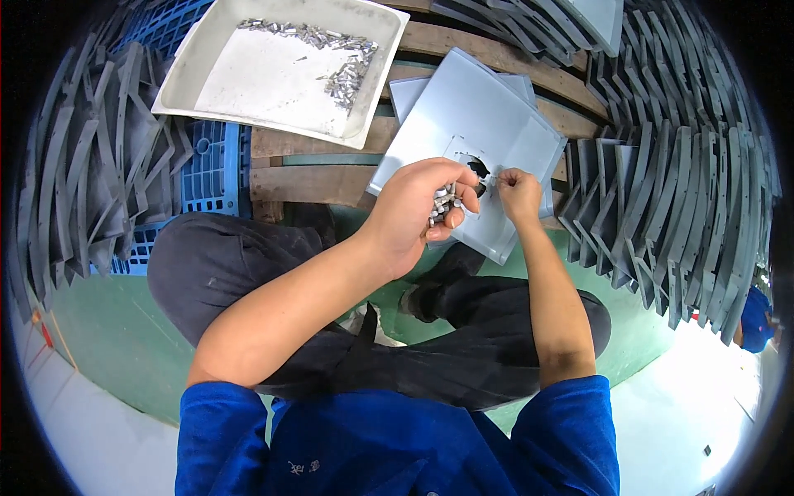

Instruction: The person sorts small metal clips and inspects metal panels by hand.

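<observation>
One pale panel, over wooden slats. One left hand, curled. One right hand, fingertips together beside the panel's cutout; whether on anything, I cannot tell. Several metal pieces, inside the left hand. Step, I judge: fingertip fitting; next calls for steady aim.

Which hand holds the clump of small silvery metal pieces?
Your left hand curls round the clump; your right hand, pinched over the pale grey metal panel, shows none.

2 hands fwd – L cupped, R pinched.
</observation>
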`<state>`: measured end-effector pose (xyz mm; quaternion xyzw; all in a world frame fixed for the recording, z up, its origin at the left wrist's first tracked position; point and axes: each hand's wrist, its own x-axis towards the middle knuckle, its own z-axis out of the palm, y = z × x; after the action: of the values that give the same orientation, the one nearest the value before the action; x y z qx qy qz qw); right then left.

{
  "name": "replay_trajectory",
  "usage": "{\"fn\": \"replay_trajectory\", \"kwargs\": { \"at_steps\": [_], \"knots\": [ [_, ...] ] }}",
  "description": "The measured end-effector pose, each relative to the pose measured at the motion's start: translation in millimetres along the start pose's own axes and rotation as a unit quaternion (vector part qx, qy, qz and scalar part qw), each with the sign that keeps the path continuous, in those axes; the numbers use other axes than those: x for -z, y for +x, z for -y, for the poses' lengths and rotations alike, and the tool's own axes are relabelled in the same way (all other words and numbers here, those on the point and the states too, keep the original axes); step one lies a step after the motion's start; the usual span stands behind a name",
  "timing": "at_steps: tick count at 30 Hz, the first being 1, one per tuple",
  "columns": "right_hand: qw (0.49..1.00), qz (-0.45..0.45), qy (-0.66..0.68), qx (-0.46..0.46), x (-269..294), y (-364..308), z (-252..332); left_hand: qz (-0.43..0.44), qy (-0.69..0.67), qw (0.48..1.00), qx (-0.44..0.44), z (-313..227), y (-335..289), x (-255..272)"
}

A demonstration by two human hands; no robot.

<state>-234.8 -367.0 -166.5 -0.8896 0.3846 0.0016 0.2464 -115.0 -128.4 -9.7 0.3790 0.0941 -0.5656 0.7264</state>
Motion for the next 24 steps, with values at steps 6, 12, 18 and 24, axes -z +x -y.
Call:
{"fn": "replay_trajectory", "kwargs": {
  "at_steps": [6,12,18,24],
  "knots": [
    [0.999,0.014,-0.039,0.004,-0.6,1.3,-0.9,0.000,0.002,1.000,-0.004,0.3,-0.4,-0.1],
    [0.999,0.020,-0.037,-0.007,-3.4,-0.2,5.9,0.001,-0.001,1.000,-0.002,0.8,0.1,1.8],
    [0.999,0.038,-0.011,-0.005,-6.4,2.2,3.9,0.011,-0.011,1.000,0.001,2.2,2.6,2.3],
    [0.994,0.072,-0.082,-0.031,8.3,4.8,23.1,0.031,-0.054,0.998,0.004,2.0,5.3,1.0]
  ]
}}
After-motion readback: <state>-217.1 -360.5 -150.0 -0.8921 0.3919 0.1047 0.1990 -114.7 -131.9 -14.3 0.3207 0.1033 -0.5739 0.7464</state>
